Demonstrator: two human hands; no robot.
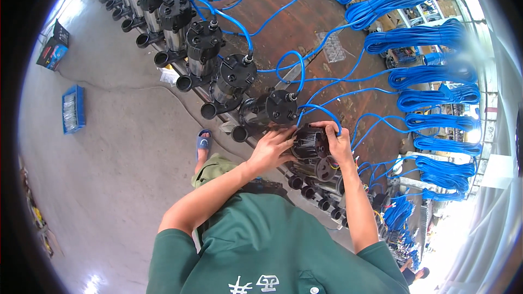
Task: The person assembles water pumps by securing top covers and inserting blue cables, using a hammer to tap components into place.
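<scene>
A black ribbed pump cover [309, 142] sits between my two hands, above a row of metal-bodied submersible pumps. Its blue cable [327, 111] arches up from it past my right hand. My right hand [339, 142] grips the cover's right rim, with thumb and fingers bent around the edge beside the cable. My left hand [271, 149] lies against the cover's left side, its fingers stretched out and touching it. Just below the cover, a round dark pump part [323, 169] shows near thin coloured wires. Beyond my left hand stands a closed pump [275, 110] with a black top.
More capped pumps [234, 73] line the bench edge, their outlets over the floor. Blue cable coils [436, 76] lie along the bench's far right side. A clear plastic tray [333, 48] rests on the brown bench top [283, 16]. A blue crate [79, 110] stands on the floor.
</scene>
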